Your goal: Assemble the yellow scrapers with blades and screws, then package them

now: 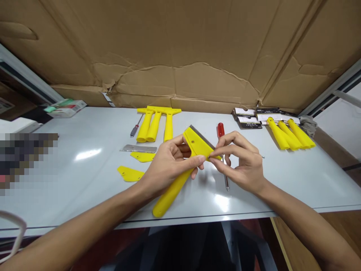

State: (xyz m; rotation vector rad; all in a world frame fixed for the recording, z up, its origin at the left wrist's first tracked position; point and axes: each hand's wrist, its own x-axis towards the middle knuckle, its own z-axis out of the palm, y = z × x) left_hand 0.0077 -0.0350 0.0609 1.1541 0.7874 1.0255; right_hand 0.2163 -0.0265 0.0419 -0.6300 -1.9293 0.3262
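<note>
While aloft, left hand (165,162) around handle (172,195)

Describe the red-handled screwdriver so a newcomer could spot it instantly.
Above the pale table, find the right hand. Partly hidden by it lies the red-handled screwdriver, handle toward the cardboard, tip toward the near edge. Its red handle sets it apart from the other, mostly grey-handled screwdriver.
</note>
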